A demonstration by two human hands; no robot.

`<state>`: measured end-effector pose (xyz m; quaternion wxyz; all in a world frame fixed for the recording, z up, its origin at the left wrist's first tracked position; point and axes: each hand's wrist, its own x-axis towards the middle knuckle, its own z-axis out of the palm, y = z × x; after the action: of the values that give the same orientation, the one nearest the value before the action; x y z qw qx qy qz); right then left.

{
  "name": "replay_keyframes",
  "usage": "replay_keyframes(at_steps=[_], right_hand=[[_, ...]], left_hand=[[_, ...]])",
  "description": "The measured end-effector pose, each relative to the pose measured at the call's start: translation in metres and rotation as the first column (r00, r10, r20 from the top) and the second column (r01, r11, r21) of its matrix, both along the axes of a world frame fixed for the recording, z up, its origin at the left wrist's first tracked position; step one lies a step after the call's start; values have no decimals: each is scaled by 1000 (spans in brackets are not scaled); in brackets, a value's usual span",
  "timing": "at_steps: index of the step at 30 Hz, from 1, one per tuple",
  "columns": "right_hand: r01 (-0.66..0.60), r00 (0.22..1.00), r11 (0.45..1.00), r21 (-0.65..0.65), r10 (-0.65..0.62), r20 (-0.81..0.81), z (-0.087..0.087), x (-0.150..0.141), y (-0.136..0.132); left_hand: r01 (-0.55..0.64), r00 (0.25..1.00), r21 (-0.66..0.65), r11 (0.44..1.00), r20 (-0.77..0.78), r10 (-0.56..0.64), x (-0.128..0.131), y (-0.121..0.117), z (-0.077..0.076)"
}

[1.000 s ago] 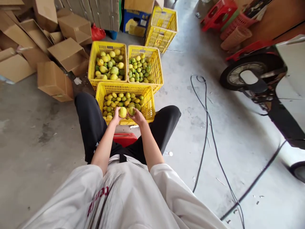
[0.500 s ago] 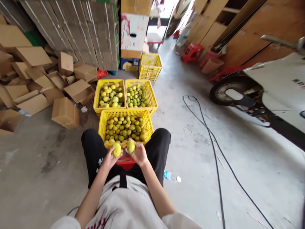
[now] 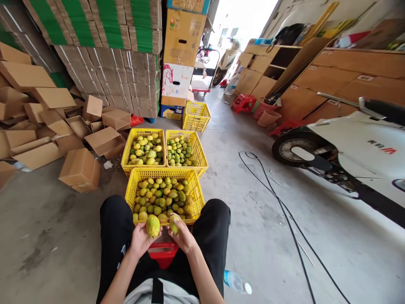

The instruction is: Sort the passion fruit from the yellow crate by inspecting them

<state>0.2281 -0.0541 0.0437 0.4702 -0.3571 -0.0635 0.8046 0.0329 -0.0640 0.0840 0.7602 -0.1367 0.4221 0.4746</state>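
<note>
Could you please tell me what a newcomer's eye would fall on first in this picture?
Probably the three yellow crates of fruit, mid-picture. In front of them, the left hand and right hand each hold a single fruit. Loose cardboard boxes lie heaped at the left, and a white scooter stands at the right.

The left forearm [image 3: 122,270] points toward one o'clock, the right forearm [image 3: 202,268] toward eleven. The left hand [image 3: 139,241] is cupped, palm up; the right hand [image 3: 183,235], just beside it, is curled in a grip. From the hands, the left knee [image 3: 115,210] lies toward ten, the right knee [image 3: 215,214] toward two.
</note>
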Motion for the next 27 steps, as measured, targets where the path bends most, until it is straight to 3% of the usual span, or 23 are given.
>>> replay_keyframes(at_steps=[5,10,13,19,22,27], right_hand=[[-8,995,1000,-18,6,-102,-3,0,2],[-61,998,994,-94,58,-30,-13,3,0],[-28,999,990,-137,31,16,-20,3,1],[13,992,995,-96,-1,122,-26,0,7],[11,999,994,-109,-7,36,-23,0,9],[-14,999,1000,-10,13,-52,-18,0,6]], left_hand=[[-36,999,2,999,-15,36,-2,0,3],[-87,994,5,996,-61,87,-1,2,7],[-71,995,18,997,-68,72,0,3,5],[-72,996,25,997,-48,73,-2,3,-4],[-101,994,19,995,-40,101,-3,3,-8],[-85,994,3,996,-64,85,1,3,-15]])
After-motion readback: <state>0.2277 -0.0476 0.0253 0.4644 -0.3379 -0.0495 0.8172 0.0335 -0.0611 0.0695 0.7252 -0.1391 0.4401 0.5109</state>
